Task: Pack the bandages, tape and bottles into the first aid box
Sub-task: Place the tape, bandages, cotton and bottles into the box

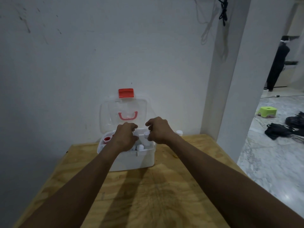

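The white first aid box (137,159) stands at the far edge of the table, its clear lid (107,116) with red latch and pink handle raised against the wall. Inside I see a red-capped bottle (107,139) at the left and small white bottles (140,147) near the front. My left hand (125,137) reaches into the middle of the box with curled fingers around something white that I cannot make out. My right hand (158,131) hovers over the right side, thumb and fingers pinched on the top of an upright white bottle (146,134). Another white bottle (179,132) stands on the table behind my right wrist.
The plywood table (164,195) ends at the wall behind the box and drops off on the right beside a white pillar (230,79). On the floor to the right are a green stool (267,111) and dark bags (279,130).
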`<action>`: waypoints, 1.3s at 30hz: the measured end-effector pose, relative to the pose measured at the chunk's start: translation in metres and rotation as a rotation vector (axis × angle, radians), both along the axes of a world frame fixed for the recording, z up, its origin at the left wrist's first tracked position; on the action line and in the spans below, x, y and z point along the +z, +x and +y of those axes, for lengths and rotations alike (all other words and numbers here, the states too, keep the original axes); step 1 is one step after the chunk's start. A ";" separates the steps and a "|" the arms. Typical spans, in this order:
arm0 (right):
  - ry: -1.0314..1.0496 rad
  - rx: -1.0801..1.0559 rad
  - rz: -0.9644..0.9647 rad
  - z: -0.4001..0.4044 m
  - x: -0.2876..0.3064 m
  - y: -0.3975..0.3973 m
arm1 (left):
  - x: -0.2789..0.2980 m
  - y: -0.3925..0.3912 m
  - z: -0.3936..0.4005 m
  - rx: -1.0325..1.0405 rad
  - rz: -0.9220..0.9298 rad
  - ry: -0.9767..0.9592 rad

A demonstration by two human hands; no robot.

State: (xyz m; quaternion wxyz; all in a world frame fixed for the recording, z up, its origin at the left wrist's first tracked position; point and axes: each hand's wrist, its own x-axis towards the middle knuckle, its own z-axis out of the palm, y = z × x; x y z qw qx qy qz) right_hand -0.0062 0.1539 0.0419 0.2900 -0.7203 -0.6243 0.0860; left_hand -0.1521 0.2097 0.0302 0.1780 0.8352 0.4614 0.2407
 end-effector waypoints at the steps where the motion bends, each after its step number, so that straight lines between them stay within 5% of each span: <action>1: 0.007 -0.002 -0.005 -0.002 0.004 0.003 | 0.001 -0.004 -0.002 -0.010 -0.003 0.009; 9: 0.061 -0.199 -0.100 -0.018 0.011 0.038 | -0.007 -0.040 -0.013 0.113 -0.069 0.153; 26: -0.055 -0.373 -0.127 -0.014 -0.032 0.066 | -0.037 -0.056 0.010 0.134 0.309 0.097; 39: 0.286 -0.196 -0.143 0.034 0.072 0.008 | -0.049 -0.057 0.019 0.140 0.407 0.159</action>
